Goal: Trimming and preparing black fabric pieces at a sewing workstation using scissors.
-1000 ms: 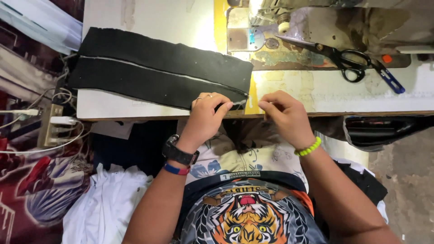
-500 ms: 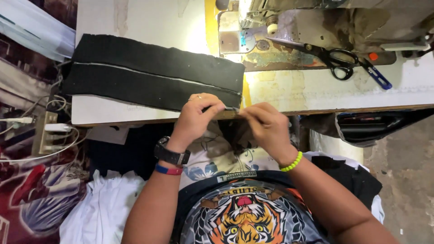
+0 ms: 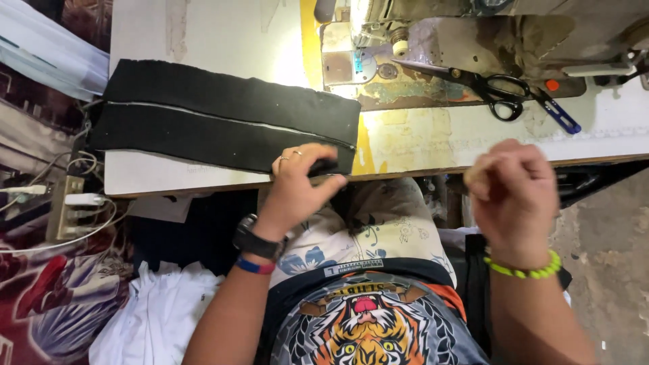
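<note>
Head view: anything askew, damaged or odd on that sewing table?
The black fabric lies skewed, its left end hanging past the table edge, the left hand pinching its near right corner. Scissors rest on the sewing machine's worn, stained base. The right hand is a blurred fist off the table.

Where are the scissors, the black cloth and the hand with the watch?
scissors (image 3: 497, 91), head view, on the black handles.
black cloth (image 3: 223, 122), head view, on its middle near the pale seam.
left hand (image 3: 297, 179), head view, on its back.
</note>
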